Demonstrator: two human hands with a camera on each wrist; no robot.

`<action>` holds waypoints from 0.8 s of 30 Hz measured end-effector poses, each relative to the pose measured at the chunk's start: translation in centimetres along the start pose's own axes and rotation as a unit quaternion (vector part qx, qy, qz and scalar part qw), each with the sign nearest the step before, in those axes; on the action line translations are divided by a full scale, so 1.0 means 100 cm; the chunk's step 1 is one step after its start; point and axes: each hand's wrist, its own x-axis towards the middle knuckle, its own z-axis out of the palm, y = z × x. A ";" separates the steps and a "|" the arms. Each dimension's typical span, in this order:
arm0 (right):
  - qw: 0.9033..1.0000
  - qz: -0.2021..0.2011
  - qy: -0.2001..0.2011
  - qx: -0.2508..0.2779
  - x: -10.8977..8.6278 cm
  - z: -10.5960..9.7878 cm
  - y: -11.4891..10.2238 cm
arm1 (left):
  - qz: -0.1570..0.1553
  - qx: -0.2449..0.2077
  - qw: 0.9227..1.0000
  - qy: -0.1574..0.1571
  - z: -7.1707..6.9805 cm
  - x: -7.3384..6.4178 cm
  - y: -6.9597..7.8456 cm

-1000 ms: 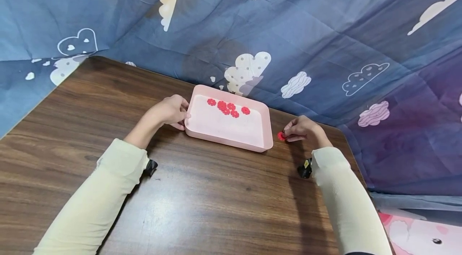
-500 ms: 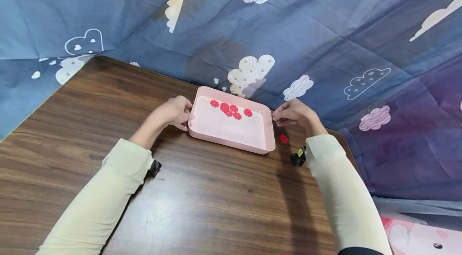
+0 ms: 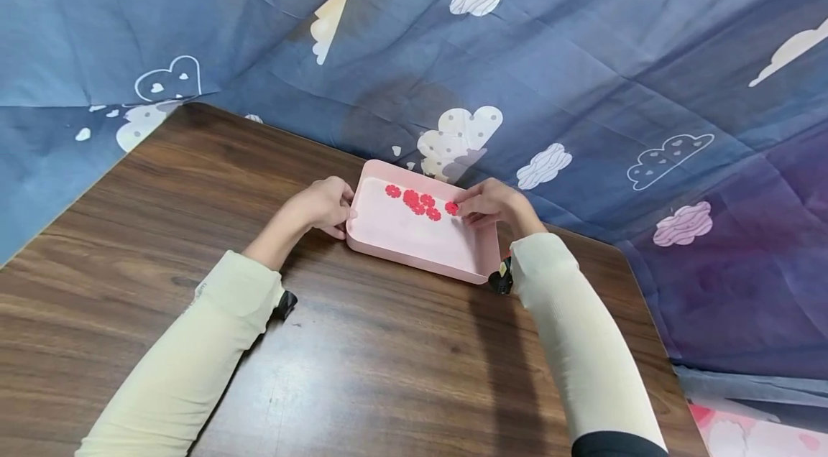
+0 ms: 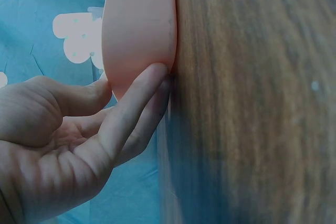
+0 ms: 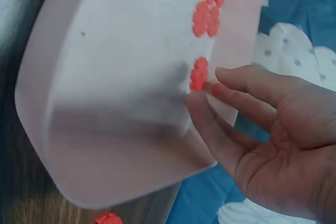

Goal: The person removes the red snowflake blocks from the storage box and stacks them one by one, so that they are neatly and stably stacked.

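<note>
A shallow pink tray (image 3: 417, 240) lies on the table, with several red flower-shaped discs (image 3: 410, 197) along its far side. My left hand (image 3: 326, 205) holds the tray's left end; in the left wrist view the thumb is at the rim and the fingers press the outer wall (image 4: 139, 24). My right hand (image 3: 493, 201) reaches over the tray's right end. Its fingertips come right up to the rightmost red disc (image 5: 199, 74), with thumb and fingers apart. Outside the tray, another red disc (image 5: 108, 219) lies on the table, mostly hidden by the right wrist in the head view.
Brown wood-grain table (image 3: 362, 349) extends in front of the tray and to both sides. A blue cloth (image 3: 388, 47) with cloud prints hangs right behind the table's back edge. Dark wrist cameras (image 3: 501, 276) sit at both sleeve cuffs.
My right hand has let go of a red disc on the table right of the tray, then moved left over the tray to the rightmost disc. My left hand stays at the tray's left end.
</note>
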 end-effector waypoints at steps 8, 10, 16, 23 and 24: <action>0.999 -0.009 0.024 -0.047 0.008 0.012 -0.006 | 0.004 0.002 1.000 0.000 -0.001 -0.004 0.002; 0.998 -0.013 0.028 -0.055 0.009 0.015 -0.007 | 0.005 0.003 1.000 0.000 -0.001 -0.005 0.002; 0.995 -0.012 0.035 -0.089 0.014 0.022 -0.006 | 0.002 0.003 1.000 -0.005 0.000 -0.003 0.000; 0.992 -0.018 0.032 -0.124 0.017 0.023 -0.005 | 0.006 0.005 1.000 0.002 -0.001 -0.001 -0.001; 0.990 -0.018 0.029 -0.135 0.018 0.024 -0.005 | 0.007 0.007 1.000 0.002 -0.001 0.000 -0.001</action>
